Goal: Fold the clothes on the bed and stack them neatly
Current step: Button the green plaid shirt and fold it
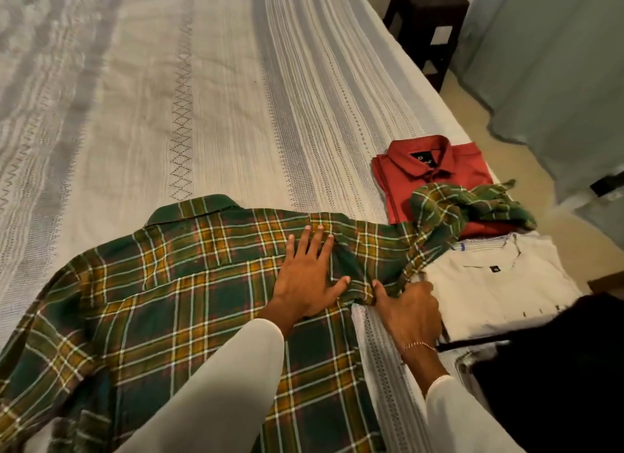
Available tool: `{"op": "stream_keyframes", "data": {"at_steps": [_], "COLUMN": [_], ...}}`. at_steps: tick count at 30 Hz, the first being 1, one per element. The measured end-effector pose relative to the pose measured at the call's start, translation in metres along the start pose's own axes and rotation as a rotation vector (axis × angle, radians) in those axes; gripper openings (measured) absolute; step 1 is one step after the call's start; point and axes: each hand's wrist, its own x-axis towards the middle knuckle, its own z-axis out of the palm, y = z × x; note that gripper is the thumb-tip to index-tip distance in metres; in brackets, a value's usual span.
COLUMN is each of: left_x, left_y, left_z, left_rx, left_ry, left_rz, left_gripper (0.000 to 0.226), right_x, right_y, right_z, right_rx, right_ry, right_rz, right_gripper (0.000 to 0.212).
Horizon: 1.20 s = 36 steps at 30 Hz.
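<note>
Left hand: I press it flat, fingers straight, on the plaid shirt.
Right hand: I pinch the sleeve base.
Bed right edge: red shirt, white shirt, folded.

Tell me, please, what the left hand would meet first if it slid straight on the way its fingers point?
The left hand lies flat on the plaid shirt, fingers pointing up the bed. It would likely cross the shirt's shoulder edge, then only bare bedspread.

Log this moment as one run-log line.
left hand flat on plaid shirt | right hand pinching its sleeve | red shirt, white shirt folded
</note>
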Motion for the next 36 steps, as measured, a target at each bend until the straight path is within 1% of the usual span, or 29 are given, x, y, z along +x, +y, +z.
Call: {"op": "stream_keyframes", "data": {"at_steps": [1,3,4,6,7,8,9,10,11,12,13,14,17,19,21,22,23,25,28,29,32,34,36], "left_x": [0.002,0.002,0.002,0.004,0.004,0.006,0.010,0.005,0.009,0.009,0.012,0.009,-0.003,-0.012,-0.016,-0.015,-0.012,-0.001,0.025,0.038,0.063,0.076,0.084], "left_y": [0.000,0.001,0.002,0.001,0.000,-0.002,-0.003,-0.006,-0.007,-0.009,-0.010,-0.010,-0.012,-0.013,-0.014,-0.016,-0.020,-0.029,-0.045,-0.050,-0.058,-0.059,-0.061], "left_z": [0.004,0.009,0.010,0.010,0.009,0.009,0.008,0.005,0.004,0.002,0.000,-0.003,-0.009,-0.011,-0.012,-0.014,-0.015,-0.020,-0.033,-0.039,-0.052,-0.059,-0.069], "left_rx": [0.022,0.055,0.063,0.041,0.024,0.005,-0.018,-0.034,-0.059,-0.087,-0.119,-0.157,-0.213,-0.212,-0.215,-0.212,-0.204,-0.176,-0.193,-0.215,-0.220,-0.221,-0.290], "left_ry": [-0.001,0.009,0.009,-0.015,-0.032,-0.048,-0.069,-0.089,-0.105,-0.116,-0.116,-0.105,0.007,0.081,0.102,0.105,0.097,0.089,0.038,0.017,0.009,-0.001,0.005], "left_rz": [-0.018,-0.022,-0.017,-0.011,-0.011,-0.006,-0.001,-0.005,-0.003,-0.004,0.004,0.014,0.008,-0.063,-0.124,-0.136,-0.139,-0.121,-0.108,-0.107,-0.106,-0.123,-0.143], "left_gripper": [0.095,0.103,0.106,0.107,0.105,0.102,0.099,0.097,0.096,0.093,0.090,0.086,0.073,0.066,0.060,0.057,0.056,0.060,0.065,0.060,0.034,0.025,0.016], "right_x": [0.004,0.014,0.020,0.026,0.024,0.023,0.024,0.019,0.022,0.024,0.025,0.021,-0.001,-0.027,-0.050,-0.056,-0.060,-0.062,-0.065,-0.065,-0.075,-0.086,-0.102], "right_y": [0.001,-0.001,-0.005,-0.016,-0.021,-0.026,-0.029,-0.032,-0.032,-0.029,-0.026,-0.019,0.001,0.013,0.027,0.032,0.038,0.044,0.047,0.047,0.042,0.031,0.018], "right_z": [0.001,0.001,0.002,-0.001,-0.006,-0.011,-0.019,-0.026,-0.031,-0.029,-0.026,-0.024,-0.013,-0.012,-0.009,-0.006,-0.002,0.004,0.006,0.006,0.005,0.001,-0.005], "right_rx": [0.050,0.218,0.379,0.828,1.063,1.274,1.432,1.535,1.556,1.528,1.445,1.297,0.664,0.394,0.144,0.062,0.020,0.018,0.078,0.102,0.179,0.244,0.267], "right_ry": [-0.025,-0.065,-0.089,-0.192,-0.245,-0.282,-0.306,-0.322,-0.316,-0.318,-0.318,-0.304,-0.250,-0.313,-0.413,-0.430,-0.426,-0.400,-0.363,-0.338,-0.265,-0.274,-0.297], "right_rz": [0.069,0.158,0.193,0.259,0.256,0.229,0.201,0.184,0.174,0.183,0.197,0.187,0.076,0.003,-0.057,-0.106,-0.145,-0.186,-0.199,-0.204,-0.263,-0.288,-0.315], "right_gripper": [0.062,0.049,0.037,0.011,0.005,0.010,0.018,0.026,0.032,0.037,0.038,0.036,0.035,0.038,0.044,0.042,0.036,0.025,0.020,0.019,0.019,0.019,0.019]}}
